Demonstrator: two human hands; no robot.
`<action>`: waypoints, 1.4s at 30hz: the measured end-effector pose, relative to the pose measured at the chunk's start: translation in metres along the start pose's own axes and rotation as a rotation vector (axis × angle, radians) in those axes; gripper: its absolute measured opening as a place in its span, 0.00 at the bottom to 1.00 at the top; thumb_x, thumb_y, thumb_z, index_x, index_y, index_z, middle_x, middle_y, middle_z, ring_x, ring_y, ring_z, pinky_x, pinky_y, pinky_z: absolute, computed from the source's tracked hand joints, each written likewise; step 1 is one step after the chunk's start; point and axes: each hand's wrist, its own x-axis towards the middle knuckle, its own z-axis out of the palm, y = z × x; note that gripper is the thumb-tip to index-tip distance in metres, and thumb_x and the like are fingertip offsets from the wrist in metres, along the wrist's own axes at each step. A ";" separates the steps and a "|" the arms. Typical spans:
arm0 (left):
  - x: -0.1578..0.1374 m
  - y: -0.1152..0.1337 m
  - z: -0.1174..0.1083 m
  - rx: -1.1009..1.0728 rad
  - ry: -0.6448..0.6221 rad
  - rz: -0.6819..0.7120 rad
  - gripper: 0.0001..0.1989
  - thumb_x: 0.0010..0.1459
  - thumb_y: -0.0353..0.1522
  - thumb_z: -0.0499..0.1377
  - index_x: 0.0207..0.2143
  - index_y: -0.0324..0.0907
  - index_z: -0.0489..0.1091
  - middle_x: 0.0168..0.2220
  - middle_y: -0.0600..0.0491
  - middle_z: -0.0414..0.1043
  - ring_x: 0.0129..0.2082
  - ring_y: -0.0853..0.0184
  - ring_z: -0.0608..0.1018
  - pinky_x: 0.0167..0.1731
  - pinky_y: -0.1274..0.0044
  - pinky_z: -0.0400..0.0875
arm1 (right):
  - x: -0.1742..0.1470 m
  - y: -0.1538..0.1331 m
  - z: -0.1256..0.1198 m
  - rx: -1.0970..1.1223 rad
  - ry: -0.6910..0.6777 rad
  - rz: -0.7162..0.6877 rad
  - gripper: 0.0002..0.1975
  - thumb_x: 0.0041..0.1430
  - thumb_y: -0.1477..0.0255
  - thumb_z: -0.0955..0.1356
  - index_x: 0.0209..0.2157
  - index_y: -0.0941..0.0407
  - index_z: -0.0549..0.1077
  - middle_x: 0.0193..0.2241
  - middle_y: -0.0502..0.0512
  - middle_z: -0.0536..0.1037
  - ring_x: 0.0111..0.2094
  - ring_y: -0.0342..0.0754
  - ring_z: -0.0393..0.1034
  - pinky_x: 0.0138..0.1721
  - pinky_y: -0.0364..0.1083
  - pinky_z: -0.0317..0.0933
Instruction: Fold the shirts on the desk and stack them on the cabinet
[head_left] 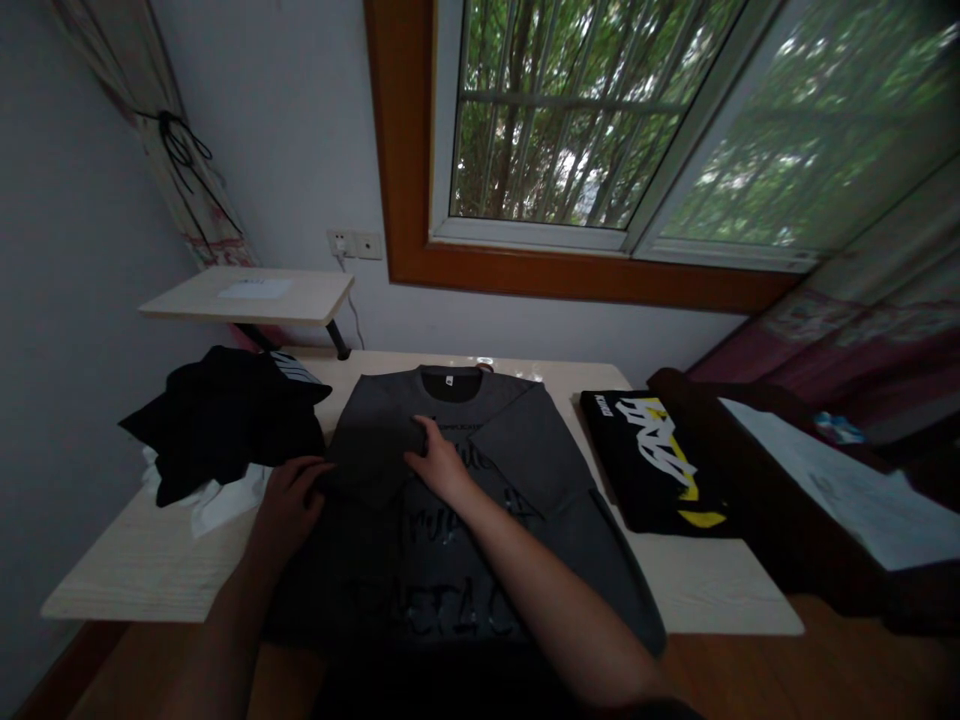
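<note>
A dark grey T-shirt (442, 530) lies spread front side up, with black lettering and its collar toward the window. Its right sleeve (525, 450) is laid inward across the chest. At the shirt's left edge, my left hand (289, 500) touches the cloth with bent fingers, thumb apart from them. My right hand (439, 462) rests on the upper chest, thumb and forefinger spread. The shirt's lower end hangs over the near table edge and is lost in shadow.
A heap of black clothing (225, 420) with white cloth (225, 505) lies left on the pale table (150, 560). A folded black garment (652, 460) with white and yellow print lies right. A raised shelf (300, 295) stands at the back left, below the window (562, 120) wall.
</note>
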 end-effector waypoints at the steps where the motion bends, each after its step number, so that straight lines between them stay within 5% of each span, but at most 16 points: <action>1: -0.001 -0.004 -0.002 0.006 -0.013 0.014 0.21 0.57 0.26 0.54 0.51 0.46 0.74 0.53 0.46 0.71 0.53 0.54 0.73 0.56 0.59 0.69 | -0.002 0.001 0.003 0.089 -0.039 0.042 0.32 0.57 0.74 0.70 0.62 0.49 0.60 0.35 0.50 0.79 0.33 0.49 0.78 0.34 0.45 0.70; 5: -0.007 -0.025 -0.008 0.007 -0.094 0.111 0.22 0.59 0.26 0.52 0.52 0.48 0.75 0.53 0.47 0.72 0.53 0.55 0.74 0.55 0.59 0.70 | -0.012 0.007 0.009 0.442 -0.233 0.184 0.27 0.59 0.74 0.66 0.59 0.47 0.57 0.36 0.49 0.78 0.24 0.44 0.78 0.20 0.38 0.66; 9: -0.013 -0.037 -0.012 0.040 -0.113 0.139 0.21 0.62 0.28 0.52 0.54 0.49 0.75 0.54 0.45 0.73 0.51 0.55 0.75 0.52 0.60 0.72 | -0.022 0.007 0.003 0.356 -0.415 0.165 0.28 0.59 0.74 0.67 0.60 0.47 0.60 0.30 0.47 0.79 0.20 0.45 0.77 0.16 0.36 0.60; 16: -0.015 -0.041 -0.007 0.089 -0.126 0.132 0.19 0.66 0.35 0.53 0.56 0.53 0.74 0.54 0.46 0.72 0.51 0.55 0.75 0.52 0.60 0.73 | 0.003 0.019 -0.019 0.003 -0.029 -0.006 0.17 0.60 0.73 0.69 0.51 0.52 0.74 0.33 0.49 0.80 0.18 0.40 0.73 0.27 0.40 0.66; 20: -0.017 -0.041 -0.007 0.090 -0.131 0.139 0.20 0.65 0.34 0.53 0.57 0.53 0.73 0.57 0.46 0.71 0.53 0.55 0.74 0.54 0.58 0.71 | 0.018 0.036 -0.023 0.042 -0.003 -0.065 0.15 0.57 0.79 0.67 0.45 0.54 0.77 0.40 0.50 0.80 0.23 0.40 0.75 0.30 0.40 0.68; 23: -0.013 -0.036 -0.013 0.068 -0.128 0.120 0.18 0.64 0.34 0.53 0.54 0.51 0.76 0.56 0.47 0.71 0.53 0.55 0.74 0.54 0.60 0.70 | 0.016 0.042 -0.022 -0.003 0.062 -0.230 0.14 0.58 0.79 0.66 0.43 0.54 0.78 0.40 0.52 0.81 0.35 0.46 0.78 0.42 0.44 0.70; 26: 0.005 -0.025 -0.021 0.050 -0.104 0.068 0.15 0.65 0.35 0.53 0.46 0.47 0.78 0.50 0.47 0.74 0.49 0.56 0.75 0.51 0.62 0.70 | 0.008 0.040 -0.020 -0.079 0.136 -0.347 0.15 0.60 0.77 0.66 0.47 0.54 0.78 0.43 0.55 0.81 0.46 0.49 0.76 0.52 0.48 0.66; 30: 0.052 -0.007 -0.020 0.081 -0.079 -0.028 0.15 0.66 0.39 0.53 0.46 0.45 0.77 0.45 0.48 0.76 0.44 0.58 0.75 0.48 0.65 0.69 | -0.002 0.035 -0.018 -0.173 0.166 -0.363 0.20 0.64 0.74 0.65 0.56 0.54 0.73 0.47 0.57 0.80 0.47 0.49 0.74 0.52 0.48 0.66; 36: 0.129 0.013 0.013 0.173 -0.123 -0.136 0.12 0.64 0.39 0.54 0.37 0.44 0.74 0.41 0.47 0.76 0.44 0.58 0.74 0.51 0.66 0.67 | -0.003 0.034 -0.018 -0.279 0.173 -0.371 0.21 0.64 0.73 0.66 0.59 0.56 0.70 0.49 0.60 0.78 0.48 0.52 0.71 0.54 0.51 0.63; 42: 0.160 0.023 0.042 0.338 -0.185 -0.218 0.12 0.61 0.40 0.57 0.40 0.43 0.74 0.45 0.44 0.73 0.48 0.53 0.71 0.43 0.67 0.70 | -0.002 0.034 -0.019 -0.255 0.149 -0.367 0.23 0.63 0.75 0.66 0.59 0.55 0.69 0.46 0.59 0.78 0.47 0.51 0.72 0.53 0.50 0.64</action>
